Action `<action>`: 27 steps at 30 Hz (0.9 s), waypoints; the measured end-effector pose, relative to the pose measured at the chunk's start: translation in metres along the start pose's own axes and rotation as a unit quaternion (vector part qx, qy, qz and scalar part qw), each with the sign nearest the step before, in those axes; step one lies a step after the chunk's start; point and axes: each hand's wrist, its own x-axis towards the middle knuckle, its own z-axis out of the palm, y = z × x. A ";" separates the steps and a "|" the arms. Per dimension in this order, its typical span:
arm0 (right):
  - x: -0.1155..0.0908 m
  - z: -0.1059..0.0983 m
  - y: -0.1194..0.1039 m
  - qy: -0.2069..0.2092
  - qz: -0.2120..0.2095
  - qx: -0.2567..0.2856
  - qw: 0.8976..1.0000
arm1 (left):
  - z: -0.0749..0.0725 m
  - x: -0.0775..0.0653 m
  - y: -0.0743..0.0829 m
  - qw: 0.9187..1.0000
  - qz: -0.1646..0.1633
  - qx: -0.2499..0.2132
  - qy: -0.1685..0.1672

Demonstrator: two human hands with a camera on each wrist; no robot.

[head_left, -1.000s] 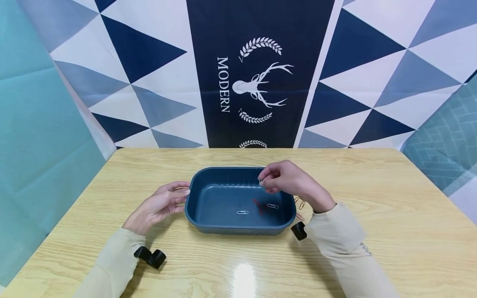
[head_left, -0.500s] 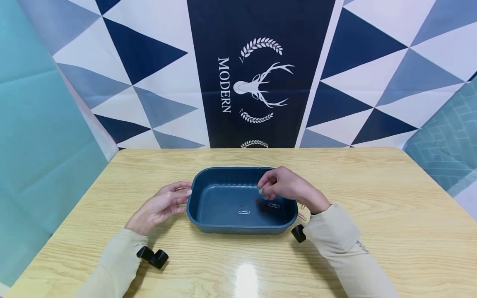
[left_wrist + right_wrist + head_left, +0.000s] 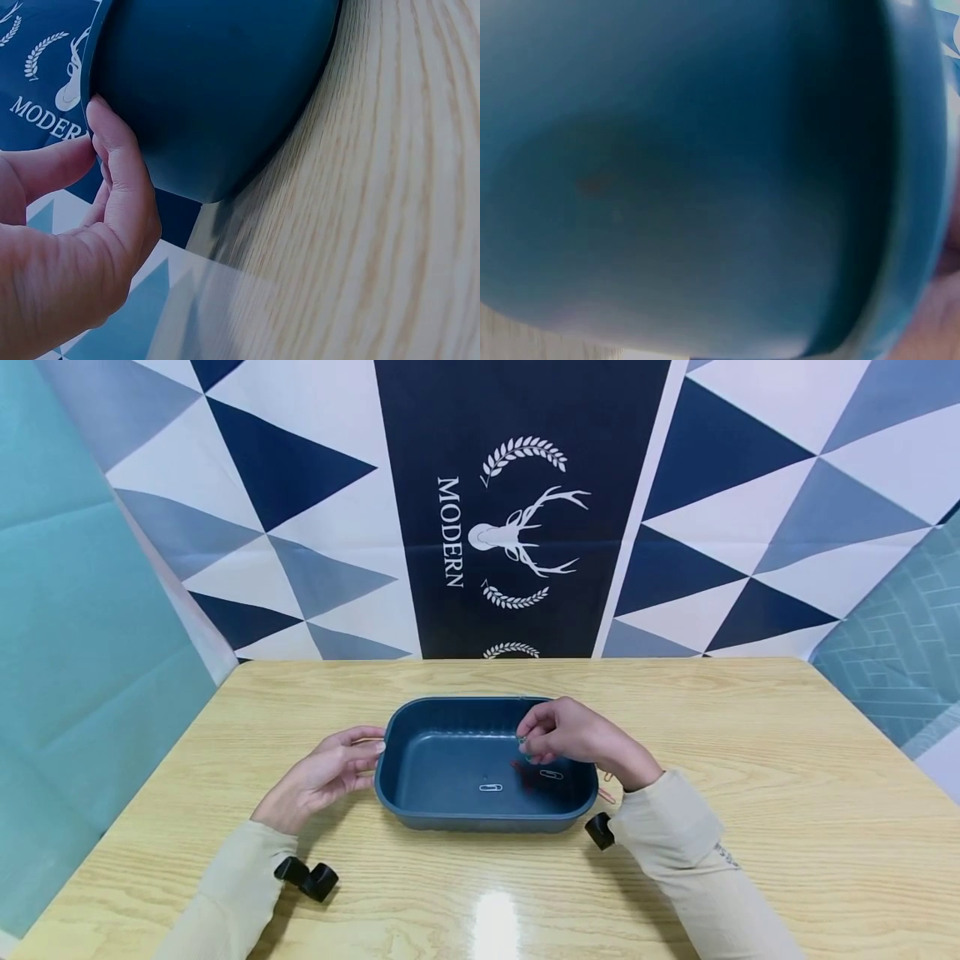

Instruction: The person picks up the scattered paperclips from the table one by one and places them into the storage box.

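Observation:
A dark blue plastic bin point(image 3: 450, 822) sits on the wooden table. At its left end my left hand point(image 3: 322, 772) holds the rim lightly between thumb and bent fingers, closer up in the left wrist view beside the outer wall point(image 3: 217, 90). Above the bin's right half, my right hand point(image 3: 566, 733) pinches a small greenish paper clip point(image 3: 527, 758), mostly covered by the fingers. Below it on the bin floor lie a white paper clip point(image 3: 551, 774) and a red paper clip point(image 3: 517, 766), partly in shadow. Another white paper clip point(image 3: 491, 787) lies nearer the middle.
Just right of the bin, partly hidden by the right wrist, a red paper clip point(image 3: 606, 796) and an orange paper clip point(image 3: 608, 776) lie on the table point(image 3: 750, 827). A patterned cloth point(image 3: 330, 527) hangs behind. The right wrist view is blurred, filled mostly by the bin point(image 3: 705, 262).
Over the last second my right hand shifts slightly down over the bin and keeps its pinch on the clip. The left hand stays at the bin's left end.

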 end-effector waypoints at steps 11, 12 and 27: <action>-0.001 -0.002 -0.001 0.007 0.001 -0.011 1.000 | 0.001 0.000 0.000 1.000 -0.004 -0.009 0.006; -0.001 -0.002 -0.002 0.007 0.002 -0.012 1.000 | 0.001 0.000 0.000 1.000 -0.005 -0.008 0.007; -0.003 -0.003 -0.004 0.012 0.011 -0.018 1.000 | 0.001 -0.001 0.001 1.000 -0.008 -0.006 0.004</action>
